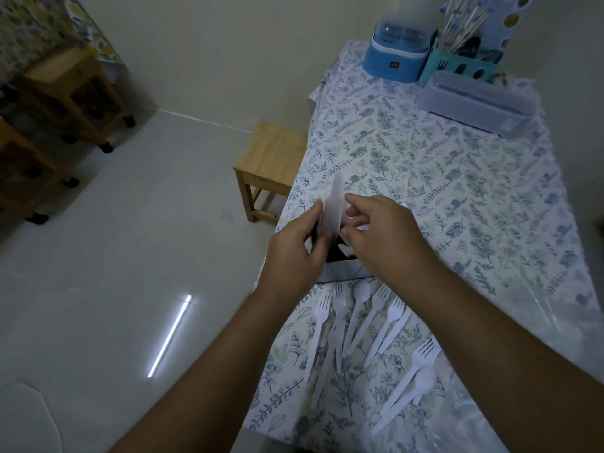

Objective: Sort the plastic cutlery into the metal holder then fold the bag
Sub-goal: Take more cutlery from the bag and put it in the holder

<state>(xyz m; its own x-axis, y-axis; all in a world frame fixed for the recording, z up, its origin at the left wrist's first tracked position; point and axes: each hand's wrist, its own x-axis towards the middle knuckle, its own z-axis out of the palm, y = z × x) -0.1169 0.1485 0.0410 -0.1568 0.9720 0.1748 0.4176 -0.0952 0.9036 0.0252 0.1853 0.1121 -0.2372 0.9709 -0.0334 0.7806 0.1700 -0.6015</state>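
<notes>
Both of my hands are over the metal holder (343, 273), a shiny box at the table's left edge, mostly hidden behind them. My left hand (295, 248) and my right hand (379, 232) pinch a bunch of white plastic utensils (334, 206) standing upright above the holder. Several white plastic forks (330, 341) and spoons (358, 308) lie scattered on the floral tablecloth in front of the holder, with more forks (411, 380) nearer to me. A clear plastic bag (510, 403) lies crumpled at the near right of the table.
A grey lidded box (474, 101), a teal cutlery caddy (464, 65) and a blue appliance (395, 57) stand at the far end of the table (457, 191). A wooden stool (271, 165) stands beside the table's left edge. Wooden carts (65, 93) stand far left.
</notes>
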